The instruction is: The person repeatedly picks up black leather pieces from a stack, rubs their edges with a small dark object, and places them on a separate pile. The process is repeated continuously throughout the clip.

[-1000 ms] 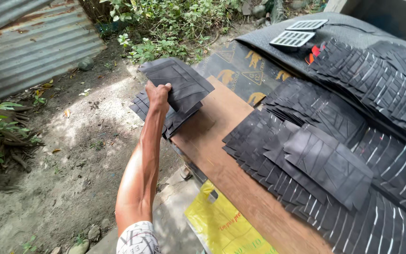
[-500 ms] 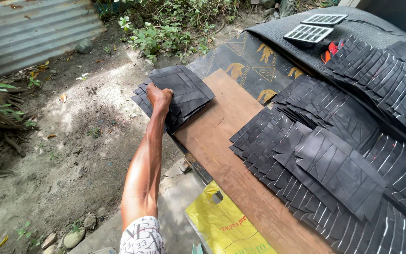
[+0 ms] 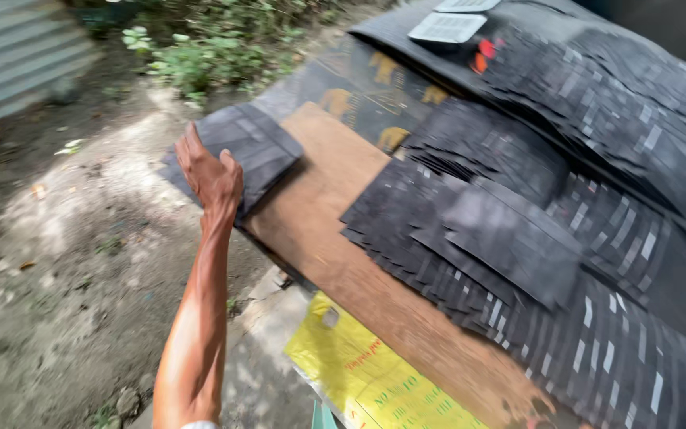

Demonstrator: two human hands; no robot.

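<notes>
Dark woven mats [image 3: 240, 151], stacked at the desk's [image 3: 335, 214] upper-left end, now lie flatter than a second ago. The left hand [image 3: 212, 179] presses their near edge, fingers curled around it; the right hand is out of view.

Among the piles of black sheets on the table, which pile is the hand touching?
The small stack at the left end of the wooden board, under the left hand. It sits apart from the big overlapping piles on the right.

Sunlit dirt ground [image 3: 65, 262], corrugated metal fence [image 3: 9, 59], green weeds [image 3: 208, 59].
</notes>
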